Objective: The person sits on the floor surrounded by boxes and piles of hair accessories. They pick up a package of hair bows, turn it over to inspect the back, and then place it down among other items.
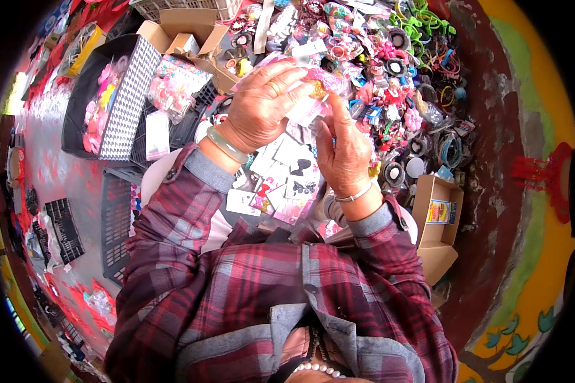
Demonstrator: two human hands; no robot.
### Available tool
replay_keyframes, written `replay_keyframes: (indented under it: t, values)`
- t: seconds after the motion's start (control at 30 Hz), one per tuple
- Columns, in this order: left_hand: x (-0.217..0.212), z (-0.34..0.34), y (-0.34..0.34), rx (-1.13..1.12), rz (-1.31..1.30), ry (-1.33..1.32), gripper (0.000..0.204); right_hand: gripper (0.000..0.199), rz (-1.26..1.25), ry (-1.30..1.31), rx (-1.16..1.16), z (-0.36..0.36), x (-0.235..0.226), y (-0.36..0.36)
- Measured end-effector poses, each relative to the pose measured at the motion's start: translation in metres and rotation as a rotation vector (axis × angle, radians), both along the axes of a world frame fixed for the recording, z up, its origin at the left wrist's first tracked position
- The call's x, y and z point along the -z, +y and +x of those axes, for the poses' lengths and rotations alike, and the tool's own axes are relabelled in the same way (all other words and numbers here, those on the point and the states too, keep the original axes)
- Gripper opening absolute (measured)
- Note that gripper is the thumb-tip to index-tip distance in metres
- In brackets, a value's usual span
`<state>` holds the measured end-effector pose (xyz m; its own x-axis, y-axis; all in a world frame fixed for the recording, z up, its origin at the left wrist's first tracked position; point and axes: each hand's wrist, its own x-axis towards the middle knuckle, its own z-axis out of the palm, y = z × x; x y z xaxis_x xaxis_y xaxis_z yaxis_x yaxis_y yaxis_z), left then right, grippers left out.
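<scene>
My left hand [262, 105] and my right hand [344, 153] are raised together over a heap of hair accessories. Between them they hold a small clear packet with pink glittery hair pieces [319, 83]. The left fingers curl over its top, and the right thumb and fingers press its lower edge. A pale green bangle [225, 145] circles my left wrist and a thin silver bracelet [354, 195] circles my right. Both sleeves are plaid, dark red and grey.
Colourful hair ties, clips and bands [396, 70] are piled ahead and to the right. White cards with bows [287, 179] lie below my hands. A black houndstooth box [118, 96] and grey crates [116, 223] stand left. Open cardboard boxes [436, 217] sit right and at the back [191, 35].
</scene>
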<state>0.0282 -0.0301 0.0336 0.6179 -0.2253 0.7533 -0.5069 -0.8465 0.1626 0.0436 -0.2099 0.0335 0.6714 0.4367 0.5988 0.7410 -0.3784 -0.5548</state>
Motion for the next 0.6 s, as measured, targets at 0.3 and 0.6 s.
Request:
replay_keyframes:
  t: [0.3,0.6]
  values:
    - [-0.002,-0.003,-0.001,0.095,-0.002,0.029,0.031,0.03,-0.091,-0.094,-0.024,0.009,0.003,-0.004]
    - [-0.014,-0.005,-0.003,0.014,-0.185,0.033,0.069,0.035,0.168,-0.136,0.131,0.022,0.012,-0.012]
